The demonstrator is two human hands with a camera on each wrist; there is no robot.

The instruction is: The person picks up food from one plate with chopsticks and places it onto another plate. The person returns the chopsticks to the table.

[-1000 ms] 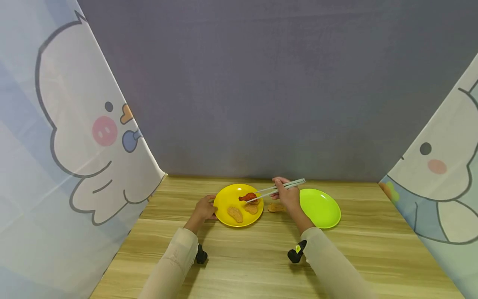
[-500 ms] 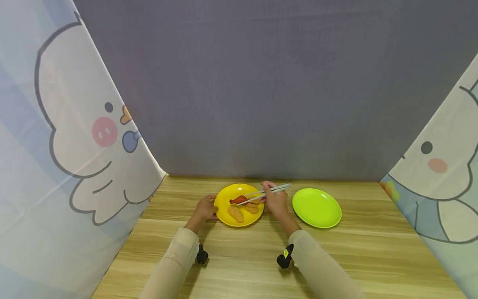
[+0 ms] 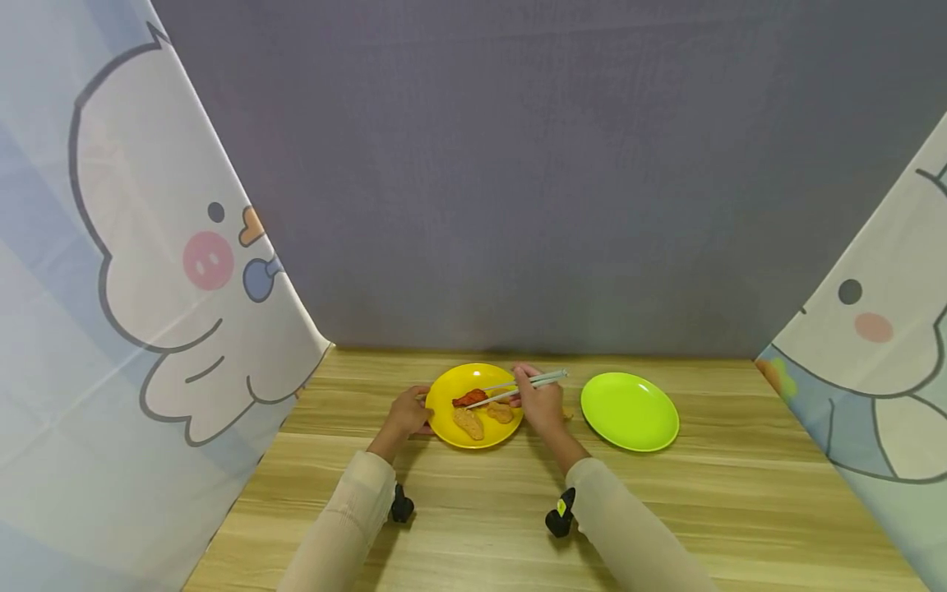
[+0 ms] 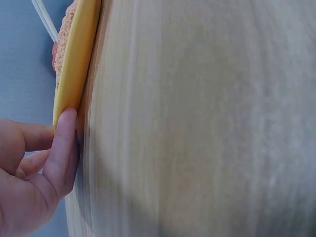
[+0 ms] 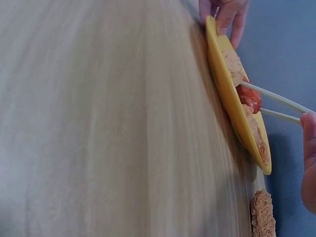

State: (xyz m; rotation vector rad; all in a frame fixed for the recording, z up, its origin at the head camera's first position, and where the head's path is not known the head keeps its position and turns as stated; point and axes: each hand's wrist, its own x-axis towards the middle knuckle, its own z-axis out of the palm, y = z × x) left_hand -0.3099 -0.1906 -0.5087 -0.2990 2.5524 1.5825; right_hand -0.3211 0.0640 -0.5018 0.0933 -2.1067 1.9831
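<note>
My left hand [image 3: 405, 413] pinches the left rim of a yellow plate [image 3: 460, 376]. In the left wrist view, fingers [image 4: 64, 143] of that hand reach against the plate's edge. Thin pale chopsticks [image 3: 551, 377] are gripped in my right hand [image 3: 543, 409], beside the plate's right rim. Their tips straddle a red drumstick [image 3: 464, 400] on the plate; in the right wrist view the red drumstick [image 5: 249, 98] sits low between breaded pieces. Breaded chicken pieces [image 3: 468, 424] lie nearer the front and right of the plate. Whether the chopsticks clamp the drumstick is unclear.
Right of my right hand stands a bright green plate [image 3: 629, 413]. Another breaded piece [image 5: 263, 213] lies on the wooden table [image 3: 481, 526] between the plates, mostly hidden by my hand in the head view. A grey curtain [image 3: 473, 181] rises behind the table.
My right hand has moved left with the chopsticks, and the red drumstick has come left and down onto the yellow plate. My left hand keeps its place on the rim.
</note>
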